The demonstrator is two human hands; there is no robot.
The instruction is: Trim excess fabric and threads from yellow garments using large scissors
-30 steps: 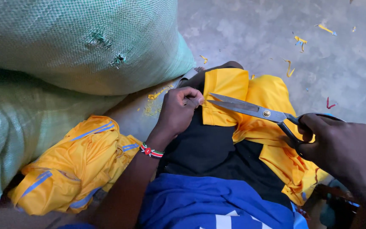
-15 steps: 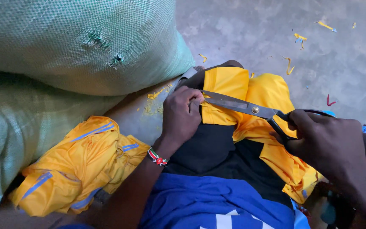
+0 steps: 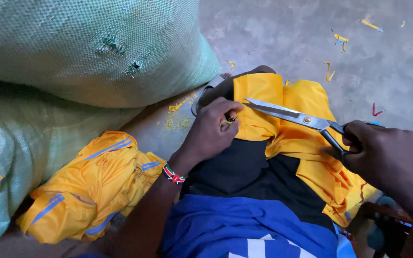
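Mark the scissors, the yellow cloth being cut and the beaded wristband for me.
scissors [image 3: 305,119]: head view, on the pivot screw where the blades meet.
yellow cloth [image 3: 259,93]: head view, on the flat panel above the blade tips.
beaded wristband [image 3: 173,175]: head view, on the beads across the left wrist.

Seen from above: left hand [image 3: 212,131], beaded wristband, pinching the edge of yellow fabric [image 3: 264,102] draped over a knee; right hand [image 3: 390,155] gripping steel scissors [image 3: 295,115], blades slightly parted, tips resting on that fabric; black and blue cloth below; heap of yellow garments [image 3: 92,184] at left beside green woven sacks [image 3: 72,52]; scraps scattered on concrete floor [image 3: 397,71].
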